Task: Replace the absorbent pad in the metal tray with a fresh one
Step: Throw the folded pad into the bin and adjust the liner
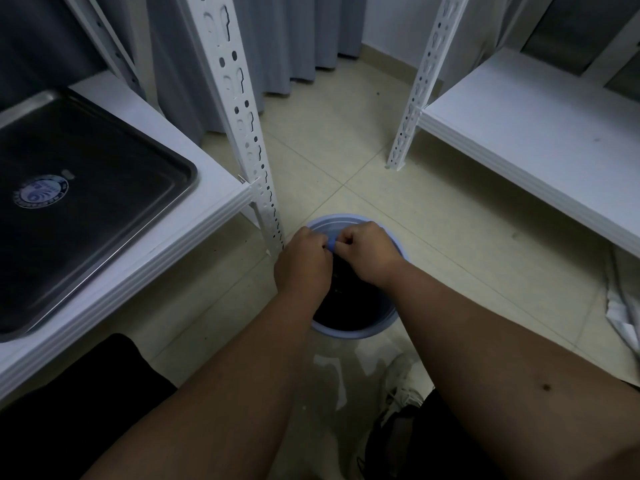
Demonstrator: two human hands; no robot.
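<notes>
The metal tray (104, 237) lies on the left white shelf; its dark bottom is bare except for a round blue-and-white sticker (41, 190). No pad is in it. Low on the floor, my left hand (303, 261) and my right hand (369, 252) meet over a round blue bin (388, 315). Both hands have their fingers closed, pinching a small blue piece (331, 244) between them. I cannot tell what that piece is. The bin's inside (353, 306) looks black. Crumpled white sheet material (623, 306) lies on the floor under the right shelf.
A slotted white upright (256, 161) of the left rack stands just left of the bin. A second rack with a white shelf (526, 133) is on the right, and its post (414, 109) is beyond the bin. Grey curtains hang behind. My knees and a white shoe (401, 393) are below.
</notes>
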